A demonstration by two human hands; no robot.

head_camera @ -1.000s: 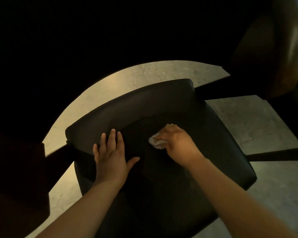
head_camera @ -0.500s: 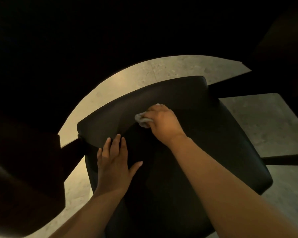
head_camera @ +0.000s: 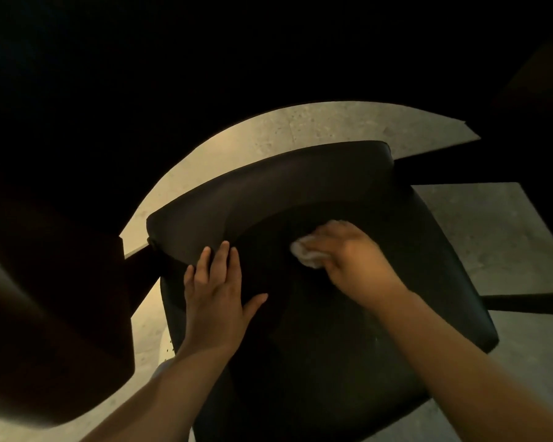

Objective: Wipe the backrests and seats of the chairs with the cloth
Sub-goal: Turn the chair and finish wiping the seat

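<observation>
Dark brown chair (head_camera: pixel 316 193), whitish cloth (head_camera: pixel 307 253), speckled beige floor (head_camera: pixel 332 126)

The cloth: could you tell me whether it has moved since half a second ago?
Yes. The cloth in the right hand has slid down off the backrest onto the seat, away from the left hand.

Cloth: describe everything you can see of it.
The cloth is small, pale and crumpled into a wad, slightly blurred. The right hand grips it and covers most of it; only edges peek out. It lies pressed on the dark chair seat, near the backrest. The left hand does not touch it.
</observation>
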